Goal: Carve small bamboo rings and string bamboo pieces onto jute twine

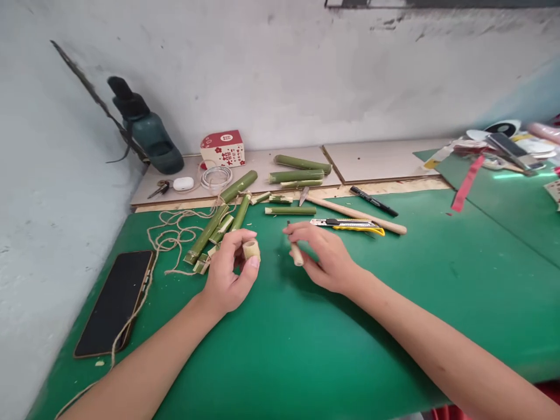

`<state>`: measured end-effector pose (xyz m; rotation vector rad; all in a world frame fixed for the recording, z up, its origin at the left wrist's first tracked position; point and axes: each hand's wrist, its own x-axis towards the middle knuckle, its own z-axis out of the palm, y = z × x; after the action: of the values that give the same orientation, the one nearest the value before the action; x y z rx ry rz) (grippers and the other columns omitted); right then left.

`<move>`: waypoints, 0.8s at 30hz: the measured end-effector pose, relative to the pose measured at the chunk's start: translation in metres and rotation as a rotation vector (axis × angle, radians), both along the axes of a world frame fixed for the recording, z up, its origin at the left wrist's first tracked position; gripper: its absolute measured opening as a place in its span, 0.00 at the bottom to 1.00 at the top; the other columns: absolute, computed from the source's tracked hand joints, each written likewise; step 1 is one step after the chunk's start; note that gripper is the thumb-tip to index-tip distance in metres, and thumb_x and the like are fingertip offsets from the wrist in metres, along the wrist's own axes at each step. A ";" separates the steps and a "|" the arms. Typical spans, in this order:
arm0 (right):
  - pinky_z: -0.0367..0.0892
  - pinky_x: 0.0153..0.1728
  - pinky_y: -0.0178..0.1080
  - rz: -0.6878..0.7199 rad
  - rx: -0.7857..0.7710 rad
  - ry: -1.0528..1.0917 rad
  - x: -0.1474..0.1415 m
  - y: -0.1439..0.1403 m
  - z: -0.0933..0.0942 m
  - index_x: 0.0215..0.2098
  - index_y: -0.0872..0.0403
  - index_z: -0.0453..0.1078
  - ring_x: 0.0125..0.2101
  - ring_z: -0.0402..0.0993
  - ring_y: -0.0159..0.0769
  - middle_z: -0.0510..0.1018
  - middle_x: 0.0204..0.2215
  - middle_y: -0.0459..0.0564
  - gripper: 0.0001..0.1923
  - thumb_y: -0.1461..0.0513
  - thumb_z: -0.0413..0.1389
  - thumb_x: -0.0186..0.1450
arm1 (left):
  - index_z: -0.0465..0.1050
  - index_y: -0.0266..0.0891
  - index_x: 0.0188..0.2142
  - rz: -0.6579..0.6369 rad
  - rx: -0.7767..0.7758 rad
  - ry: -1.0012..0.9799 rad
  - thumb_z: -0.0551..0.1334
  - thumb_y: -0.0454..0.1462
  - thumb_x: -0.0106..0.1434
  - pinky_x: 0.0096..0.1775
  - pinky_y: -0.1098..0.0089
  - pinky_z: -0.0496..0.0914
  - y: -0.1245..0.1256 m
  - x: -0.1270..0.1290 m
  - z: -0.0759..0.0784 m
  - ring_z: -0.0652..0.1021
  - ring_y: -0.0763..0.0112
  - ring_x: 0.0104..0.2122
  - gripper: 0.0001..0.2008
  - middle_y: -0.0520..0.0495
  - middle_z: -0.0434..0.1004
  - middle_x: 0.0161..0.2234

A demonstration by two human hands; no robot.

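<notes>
My left hand (230, 271) pinches a short pale bamboo ring (251, 249) between thumb and fingers, just above the green mat (306, 338). My right hand (326, 256) grips a small tool with a pale wooden handle (296, 254), its thin dark tip pointing up and away. The two hands are a short gap apart. Behind the left hand lie several green bamboo stalks (216, 224) tied with twine (172, 239).
A dark phone (116, 302) lies at the left. Behind the hands are a yellow utility knife (350, 224), a wooden stick (356, 214), a black marker (373, 200), more bamboo pieces (297, 170), a red-white box (223, 149), earbuds case (184, 184), dark bottle (146, 131). Clutter sits far right.
</notes>
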<state>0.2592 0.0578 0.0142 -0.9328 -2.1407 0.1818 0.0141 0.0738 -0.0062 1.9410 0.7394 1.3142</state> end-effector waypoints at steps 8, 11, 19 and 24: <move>0.72 0.35 0.38 -0.141 -0.189 0.405 -0.005 -0.011 0.015 0.44 0.49 0.77 0.32 0.76 0.32 0.81 0.31 0.45 0.07 0.66 0.58 0.72 | 0.74 0.40 0.43 -0.119 -0.172 0.301 0.59 0.42 0.73 0.24 0.74 0.57 0.003 0.001 0.018 0.63 0.78 0.20 0.09 0.58 0.62 0.22; 0.75 0.36 0.40 -0.135 -0.348 0.501 -0.008 -0.013 0.011 0.45 0.48 0.79 0.33 0.78 0.34 0.82 0.38 0.48 0.07 0.63 0.58 0.73 | 0.74 0.40 0.40 -0.148 -0.269 0.305 0.58 0.46 0.74 0.24 0.72 0.56 0.006 0.001 0.021 0.62 0.77 0.20 0.13 0.58 0.59 0.21; 0.83 0.42 0.40 -0.195 -0.686 0.660 -0.001 -0.011 -0.001 0.43 0.47 0.83 0.39 0.84 0.37 0.84 0.46 0.51 0.07 0.56 0.64 0.69 | 0.76 0.41 0.43 -0.244 -0.372 0.356 0.60 0.51 0.72 0.28 0.72 0.60 0.009 0.001 0.021 0.68 0.74 0.24 0.16 0.55 0.68 0.25; 0.80 0.31 0.33 -0.236 -0.719 0.738 0.000 -0.010 -0.005 0.39 0.49 0.83 0.30 0.81 0.33 0.85 0.30 0.48 0.08 0.54 0.66 0.67 | 0.75 0.45 0.52 -0.189 -0.321 0.418 0.65 0.43 0.68 0.29 0.71 0.64 0.009 0.001 0.023 0.70 0.75 0.25 0.14 0.52 0.79 0.39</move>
<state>0.2592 0.0481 0.0090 -1.2497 -1.2600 1.0474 0.0150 0.0827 0.0164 1.9782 0.8786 0.6353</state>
